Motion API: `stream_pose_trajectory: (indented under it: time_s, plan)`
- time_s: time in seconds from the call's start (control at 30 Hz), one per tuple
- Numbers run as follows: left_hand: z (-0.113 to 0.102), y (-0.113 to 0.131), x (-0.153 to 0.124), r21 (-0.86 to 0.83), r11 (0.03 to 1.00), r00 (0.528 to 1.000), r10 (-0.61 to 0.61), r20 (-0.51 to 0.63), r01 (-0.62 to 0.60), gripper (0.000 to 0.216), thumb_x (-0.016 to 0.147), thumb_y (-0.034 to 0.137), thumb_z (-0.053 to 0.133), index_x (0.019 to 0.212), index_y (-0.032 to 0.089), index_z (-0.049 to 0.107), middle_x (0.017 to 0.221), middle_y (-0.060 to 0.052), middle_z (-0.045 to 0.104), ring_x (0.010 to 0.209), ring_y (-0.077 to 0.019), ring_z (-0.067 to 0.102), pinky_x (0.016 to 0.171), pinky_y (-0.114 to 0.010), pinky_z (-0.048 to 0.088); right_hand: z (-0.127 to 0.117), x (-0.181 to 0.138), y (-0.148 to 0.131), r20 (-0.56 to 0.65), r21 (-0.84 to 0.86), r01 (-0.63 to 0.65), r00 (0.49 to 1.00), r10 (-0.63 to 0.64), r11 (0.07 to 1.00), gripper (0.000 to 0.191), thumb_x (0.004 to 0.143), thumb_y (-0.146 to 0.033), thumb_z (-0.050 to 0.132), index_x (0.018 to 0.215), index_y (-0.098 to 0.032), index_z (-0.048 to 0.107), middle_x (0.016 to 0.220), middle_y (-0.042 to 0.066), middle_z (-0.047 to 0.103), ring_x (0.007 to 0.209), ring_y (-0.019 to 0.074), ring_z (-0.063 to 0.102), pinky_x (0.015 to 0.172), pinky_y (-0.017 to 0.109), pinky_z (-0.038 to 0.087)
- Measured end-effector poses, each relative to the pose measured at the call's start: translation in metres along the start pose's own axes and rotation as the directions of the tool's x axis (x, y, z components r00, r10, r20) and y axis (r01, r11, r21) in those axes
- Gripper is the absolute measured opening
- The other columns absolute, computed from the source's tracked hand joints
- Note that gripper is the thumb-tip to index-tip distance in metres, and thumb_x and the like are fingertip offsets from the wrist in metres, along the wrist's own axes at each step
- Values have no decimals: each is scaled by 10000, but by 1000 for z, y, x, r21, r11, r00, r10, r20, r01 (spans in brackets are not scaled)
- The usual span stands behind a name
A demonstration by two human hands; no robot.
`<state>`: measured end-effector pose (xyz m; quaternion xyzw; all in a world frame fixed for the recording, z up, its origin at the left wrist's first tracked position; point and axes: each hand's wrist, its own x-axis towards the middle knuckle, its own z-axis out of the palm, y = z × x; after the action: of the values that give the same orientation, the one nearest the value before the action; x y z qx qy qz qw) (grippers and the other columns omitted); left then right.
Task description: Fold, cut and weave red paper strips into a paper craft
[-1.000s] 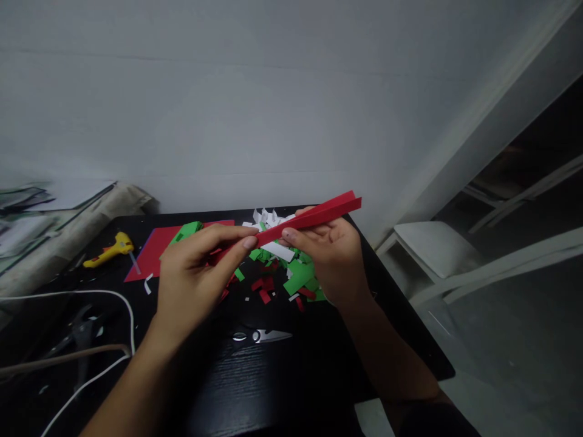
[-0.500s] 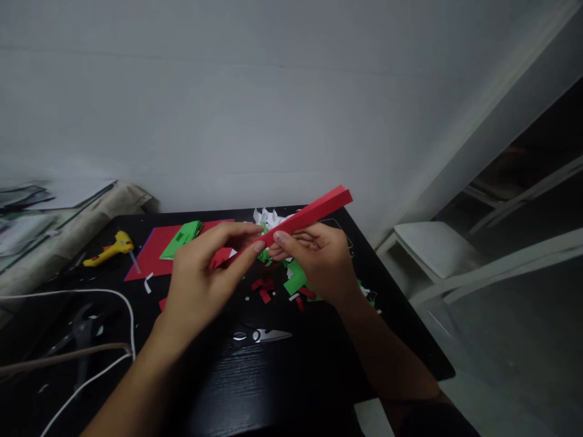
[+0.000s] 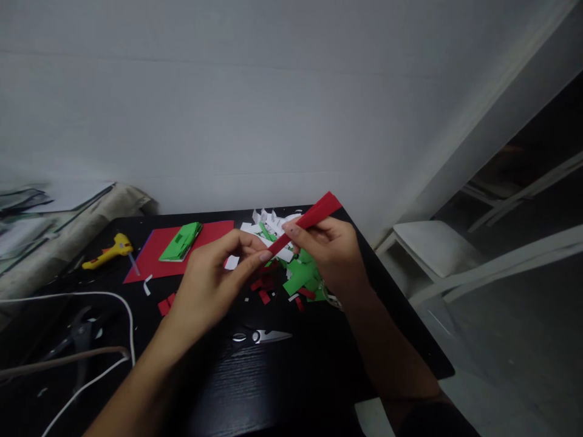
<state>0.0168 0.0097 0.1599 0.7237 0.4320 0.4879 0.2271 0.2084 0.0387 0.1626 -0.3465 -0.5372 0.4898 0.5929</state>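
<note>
A folded red paper strip (image 3: 314, 213) slants up to the right between my two hands, above the table. Its lower left end is pinched between the thumb and fingers of my left hand (image 3: 218, 273). My right hand (image 3: 330, 252) grips it nearer the middle, thumb on top, and the far end sticks out past the fingers. Below the strip lies a heap of paper scraps: white strips (image 3: 282, 250), green pieces (image 3: 300, 276) and small red bits (image 3: 264, 288). Scissors (image 3: 271, 335) lie on the black table in front of my hands.
A yellow glue gun (image 3: 112, 250) lies at the left. Beside it, a folded green paper piece (image 3: 181, 241) rests on a red sheet (image 3: 150, 261). A white cable (image 3: 125, 303) loops over the left side. A white stool (image 3: 432, 249) stands right of the table (image 3: 410, 328).
The red strip's far end has dropped slightly and turned, so it looks narrower and flatter. My right hand has shifted a little to the right along it.
</note>
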Motion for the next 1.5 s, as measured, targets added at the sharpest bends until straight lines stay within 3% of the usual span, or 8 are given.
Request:
stream_pose_trajectory:
  time_s: [0.23, 0.43, 0.6, 0.93, 1.13, 1.3, 1.4, 1.5]
  plan:
    - [-5, 2, 0, -16, 999, 992, -49, 120, 51, 95, 955, 307, 699, 913, 224, 716, 830, -5, 744, 676, -123, 673, 564, -223, 507, -13, 5, 0, -63, 18, 114, 992, -113, 993, 135, 830, -368, 859, 819, -247, 801, 733, -6, 698, 617, 120, 566, 592, 292, 498]
    - [0, 5, 1, -5, 996, 980, -89, 177, 91, 201, 1024, 366, 597, 1021, 229, 744, 871, 4, 751, 745, -123, 676, 658, -226, 516, -5, 1, -3, -30, -32, 78, 996, -79, 996, 211, 836, -392, 840, 771, -210, 755, 659, -22, 639, 578, 104, 526, 561, 269, 465]
    - [5, 5, 0, -70, 986, 978, -137, 158, 150, 205, 1001, 376, 640, 929, 229, 764, 812, 16, 758, 739, -130, 687, 655, -223, 511, -3, 0, -2, -26, -31, 80, 996, -81, 996, 240, 835, -398, 835, 743, -199, 739, 627, -31, 604, 563, 97, 512, 545, 256, 449]
    - [-4, -6, -1, -7, 995, 980, -94, 175, 97, 169, 983, 386, 677, 925, 255, 767, 849, 24, 773, 740, -107, 683, 648, -210, 501, -24, 18, 2, -292, -1, 232, 930, -222, 973, 229, 796, -410, 843, 764, -210, 735, 671, -19, 595, 549, 99, 480, 493, 262, 424]
    - [-12, -11, 0, 22, 998, 983, -61, 175, 58, 154, 982, 361, 678, 915, 258, 770, 882, 18, 792, 777, -116, 706, 682, -225, 528, -32, 23, -3, -374, 1, 270, 893, -250, 963, 245, 775, -419, 860, 752, -216, 725, 673, -19, 597, 529, 88, 469, 435, 252, 390]
    - [-14, -11, 1, 95, 995, 984, -36, 173, 20, 159, 988, 367, 665, 935, 252, 762, 915, 10, 796, 802, -139, 729, 686, -248, 549, -32, 24, 0, -329, 53, 218, 925, -189, 975, 247, 781, -412, 848, 760, -207, 712, 646, -28, 595, 505, 80, 474, 422, 236, 376]
    - [-8, -7, 0, 182, 983, 991, 10, 133, -34, 212, 975, 383, 691, 1153, 275, 734, 1071, -4, 801, 945, -172, 756, 791, -285, 580, -26, 20, 3, -217, 68, 136, 969, -118, 988, 233, 809, -383, 838, 772, -193, 708, 622, -34, 604, 485, 76, 496, 436, 230, 404]
    - [4, -4, -1, 245, 954, 983, 149, 108, -171, 342, 941, 351, 749, 1266, 270, 679, 1202, -22, 771, 1066, -188, 733, 904, -317, 572, -16, 13, 4, -131, -1, 96, 987, -95, 995, 214, 846, -382, 816, 814, -191, 724, 619, -33, 622, 495, 93, 544, 466, 241, 460]
